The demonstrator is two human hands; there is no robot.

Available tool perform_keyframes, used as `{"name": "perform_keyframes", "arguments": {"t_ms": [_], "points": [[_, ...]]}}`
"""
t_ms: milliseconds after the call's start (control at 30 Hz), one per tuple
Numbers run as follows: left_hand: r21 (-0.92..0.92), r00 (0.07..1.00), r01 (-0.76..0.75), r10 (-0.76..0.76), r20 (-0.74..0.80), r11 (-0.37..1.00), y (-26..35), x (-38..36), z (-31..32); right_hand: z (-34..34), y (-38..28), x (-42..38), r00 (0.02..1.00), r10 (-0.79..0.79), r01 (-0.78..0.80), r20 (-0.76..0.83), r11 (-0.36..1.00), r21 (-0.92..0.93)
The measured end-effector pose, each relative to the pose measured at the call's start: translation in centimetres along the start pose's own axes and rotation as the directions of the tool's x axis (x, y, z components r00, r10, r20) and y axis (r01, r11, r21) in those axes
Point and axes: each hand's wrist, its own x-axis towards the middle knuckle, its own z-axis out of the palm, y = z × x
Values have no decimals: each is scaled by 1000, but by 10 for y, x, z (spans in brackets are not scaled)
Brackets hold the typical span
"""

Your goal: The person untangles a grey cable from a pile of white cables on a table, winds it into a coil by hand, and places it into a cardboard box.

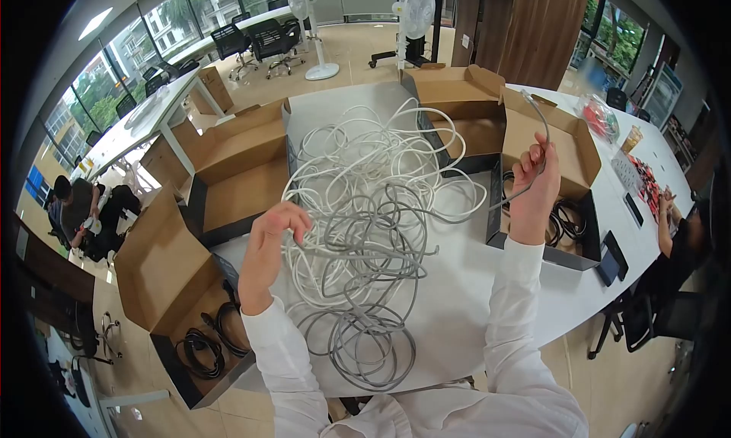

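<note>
My right hand (pixel 537 181) is curled closed around the grey cable (pixel 365 312), whose free end sticks up above my fingers while the rest runs down and left into the loose loops in the middle of the worktop (pixel 457 293). My left hand (pixel 266 240) is partly curled at the left edge of that tangle, fingertips beside the loops, and I cannot tell if it grips any. White cable (pixel 396 137) lies tangled with the grey, between open boxes (pixel 160 274) on both sides.

Open boxes (pixel 240 198) (pixel 156 267) (pixel 476 133) (pixel 560 137): 4 (two hold black cables (pixel 199 354) (pixel 565 223)) | standing fans (pixel 298 3) (pixel 417 12): 2 | own hands (pixel 270 236) (pixel 537 187): 2
</note>
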Motion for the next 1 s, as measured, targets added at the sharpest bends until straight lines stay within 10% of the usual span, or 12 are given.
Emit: {"name": "perform_keyframes", "arguments": {"t_ms": [100,200,367,567,1000], "points": [[-160,964,259,-246,98,952,0,-5,-4,9,0,-7,996,-18,24,86,997,-72],[167,885,460,-465,-9,872,15,1,17,21,5,-18,978,-127,133,163,991,-26],[644,944,275,-329,-39,714,-13,-4,31,29,1,-29,939,-331,311,94,934,173],[694,972,235,-161,-171,681,-11,13,69,25,-2,-38,958,-273,252,86,947,199],[704,906,110,-362,218,701,-88,4,93,17,6,-29,984,58,-157,170,742,651]]}}
